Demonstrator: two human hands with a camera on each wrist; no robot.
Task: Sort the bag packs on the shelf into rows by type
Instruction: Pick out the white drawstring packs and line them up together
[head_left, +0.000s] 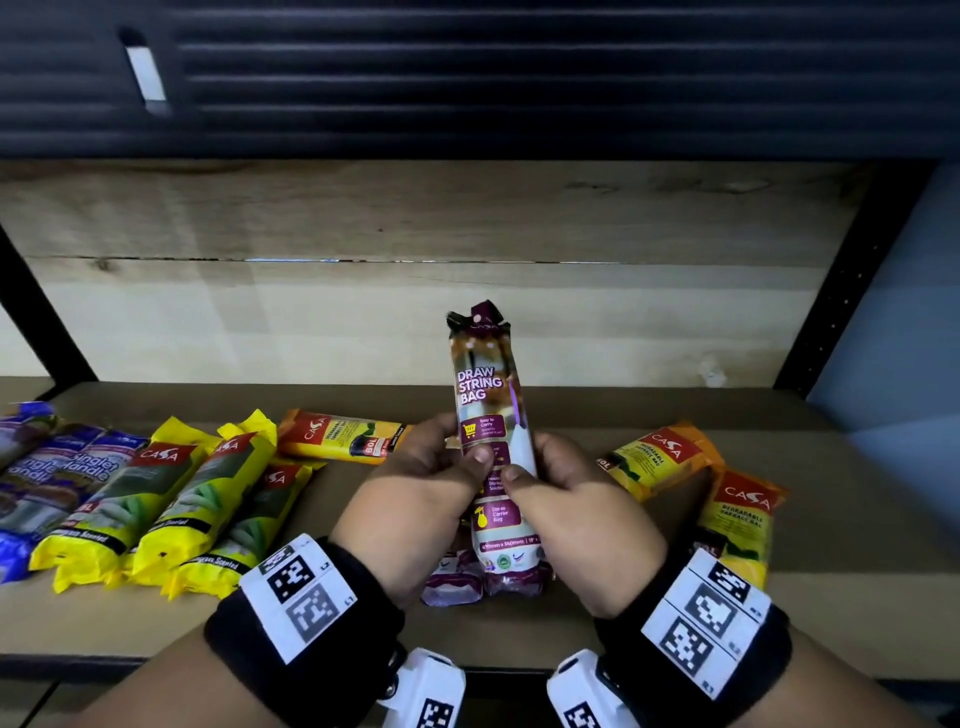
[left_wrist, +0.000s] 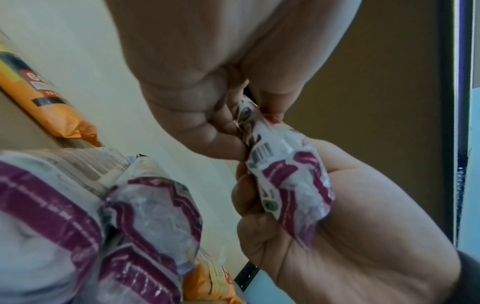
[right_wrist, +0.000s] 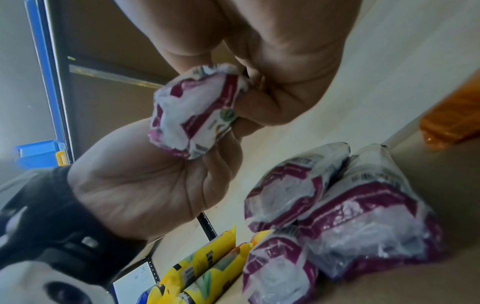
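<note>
Both forearms reach forward over the wooden shelf (head_left: 571, 613). The left hand (head_left: 410, 499) and right hand (head_left: 582, 514) curl round the lower half of a purple-and-white plastic drawstring bag pack (head_left: 488, 415), held upright above more purple packs (right_wrist: 363, 216). Yellow packs (head_left: 171, 509) lie left, orange packs (head_left: 660, 457) right.

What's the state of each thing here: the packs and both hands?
Draw string bag pack: held upright above the shelf by both hands.
Left hand: grips the pack.
Right hand: grips the pack.
Purple packs: lying together on the shelf.
Yellow packs: lying side by side.
Orange packs: lying scattered.
</note>
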